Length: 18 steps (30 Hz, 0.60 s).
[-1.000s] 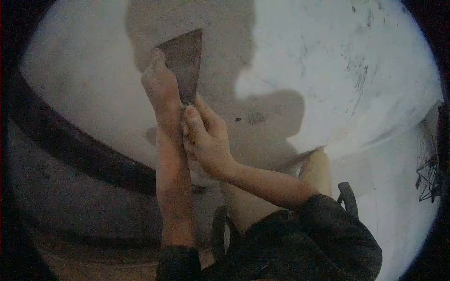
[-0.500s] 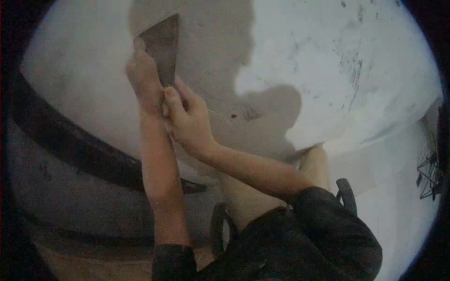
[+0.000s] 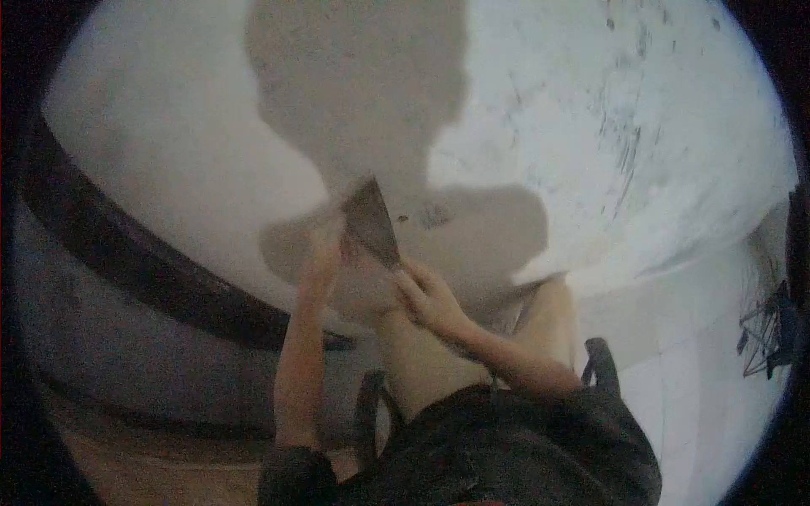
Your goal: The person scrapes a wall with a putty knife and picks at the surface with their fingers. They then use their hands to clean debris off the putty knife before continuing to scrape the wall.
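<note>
Your right hand (image 3: 430, 297) is wrapped round the lower end of the scraper (image 3: 371, 224), whose wide flat blade points up against the pale wall (image 3: 169, 152), at the edge of the grey patch (image 3: 354, 93). Your left hand (image 3: 325, 257) sits beside the blade; blur hides whether its fingers press it. The blade looks thin, stiff and light, sharp-edged: grip the handle low, not the metal.

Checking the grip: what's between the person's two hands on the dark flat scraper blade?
In the head view, only the dark flat scraper blade lies between left hand and right hand.
</note>
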Available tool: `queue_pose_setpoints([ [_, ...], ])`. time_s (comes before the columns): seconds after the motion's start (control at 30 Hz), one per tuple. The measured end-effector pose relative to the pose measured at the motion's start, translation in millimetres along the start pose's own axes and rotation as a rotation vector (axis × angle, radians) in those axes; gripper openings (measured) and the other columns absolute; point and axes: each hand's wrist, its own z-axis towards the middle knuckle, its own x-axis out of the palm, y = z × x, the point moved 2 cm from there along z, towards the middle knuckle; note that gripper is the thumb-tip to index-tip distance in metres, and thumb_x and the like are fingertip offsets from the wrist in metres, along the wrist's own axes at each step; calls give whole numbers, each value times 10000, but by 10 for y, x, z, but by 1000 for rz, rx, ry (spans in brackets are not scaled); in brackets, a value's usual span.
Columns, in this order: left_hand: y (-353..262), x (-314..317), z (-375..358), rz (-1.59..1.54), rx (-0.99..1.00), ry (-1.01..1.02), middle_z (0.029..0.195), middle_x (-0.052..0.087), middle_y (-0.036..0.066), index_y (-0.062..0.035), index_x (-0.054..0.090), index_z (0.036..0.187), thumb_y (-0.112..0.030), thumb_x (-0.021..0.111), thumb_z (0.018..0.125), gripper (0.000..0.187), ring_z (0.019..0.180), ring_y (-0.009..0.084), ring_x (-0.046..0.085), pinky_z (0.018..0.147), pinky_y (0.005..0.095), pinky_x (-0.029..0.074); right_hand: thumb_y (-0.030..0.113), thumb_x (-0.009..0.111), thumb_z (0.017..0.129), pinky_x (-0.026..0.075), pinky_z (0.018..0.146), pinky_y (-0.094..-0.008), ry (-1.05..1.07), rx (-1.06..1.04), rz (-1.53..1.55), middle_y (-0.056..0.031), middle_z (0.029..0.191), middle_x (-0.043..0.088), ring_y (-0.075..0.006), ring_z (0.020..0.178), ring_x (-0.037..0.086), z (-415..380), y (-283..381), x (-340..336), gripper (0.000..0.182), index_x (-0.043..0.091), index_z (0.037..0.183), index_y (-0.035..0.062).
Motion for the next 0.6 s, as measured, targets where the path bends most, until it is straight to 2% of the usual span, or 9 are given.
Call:
queue_pose_setpoints([
  [0.03, 602, -78, -166, 294, -60, 97, 1117, 507, 126, -8, 500, 1152, -364, 435, 934, 422, 1018, 265, 466, 848, 404, 402, 290, 443, 943, 422, 587, -299, 54, 124, -96, -38, 716, 524, -127, 631, 467, -223, -213, -254, 379, 541, 1153, -10],
  [0.07, 1174, -238, -436, 556, -125, 201, 1168, 497, 138, -18, 483, 1190, -358, 441, 931, 429, 1067, 278, 461, 877, 414, 398, 287, 449, 939, 456, 702, -336, 127, 231, -280, -125, 811, 615, -186, 732, 561, -449, -413, -481, 390, 553, 1135, -34],
  [0.1, 1632, -410, -734, 719, -211, 280, 1219, 487, 149, -29, 467, 1227, -353, 448, 927, 442, 1116, 292, 456, 906, 423, 394, 303, 459, 936, 451, 816, -339, 18, 245, -393, -188, 946, 644, -231, 880, 609, -716, -854, -641, 417, 531, 1188, -21],
  [0.13, 1972, -568, -1033, 831, -303, 349, 1270, 477, 161, -39, 450, 1265, -348, 454, 924, 460, 1165, 305, 450, 934, 433, 390, 328, 474, 932, 425, 895, -350, 15, 281, -346, -201, 1041, 636, -266, 998, 600, -945, -837, -752, 448, 509, 1228, -7],
  [0.17, 2220, -725, -1343, 894, -407, 392, 1321, 466, 172, -50, 433, 1303, -342, 460, 920, 482, 1214, 319, 445, 963, 443, 386, 341, 479, 933, 431, 873, -352, 13, 179, -584, -158, 1017, 643, -257, 949, 596, -1297, -1589, -959, 463, 498, 1248, 3],
  [0.2, 2575, -805, -1614, 909, -488, 432, 1319, 468, 172, -49, 435, 1301, -343, 459, 921, 481, 1213, 319, 446, 963, 443, 386, 353, 488, 913, 467, 760, -411, 77, 381, -415, -205, 888, 642, -371, 806, 609, -1455, -1288, -1029, 387, 563, 1187, 90],
  [0.3, 2956, -859, -2136, 866, -709, 426, 1314, 471, 173, -49, 438, 1297, -344, 456, 922, 477, 1209, 319, 450, 962, 442, 387, 349, 471, 923, 465, 764, -426, 259, 371, -530, -200, 908, 631, -357, 814, 593, -1748, -1854, -1309, 388, 538, 1211, 98],
  [0.37, 3067, -785, -2357, 819, -775, 397, 1310, 473, 173, -49, 440, 1294, -345, 455, 922, 475, 1206, 319, 452, 961, 441, 388, 355, 470, 936, 455, 797, -389, 334, 374, -478, -146, 923, 633, -283, 816, 587, -1798, -1710, -1282, 422, 510, 1245, 70],
  [0.6, 3491, -541, -2720, 704, -837, 351, 1298, 481, 174, -49, 449, 1284, -347, 449, 925, 467, 1196, 320, 460, 958, 440, 391, 336, 442, 922, 464, 771, -468, 357, 413, -836, -225, 916, 627, -405, 871, 594, -1228, -1508, -1268, 368, 542, 1198, 115],
])
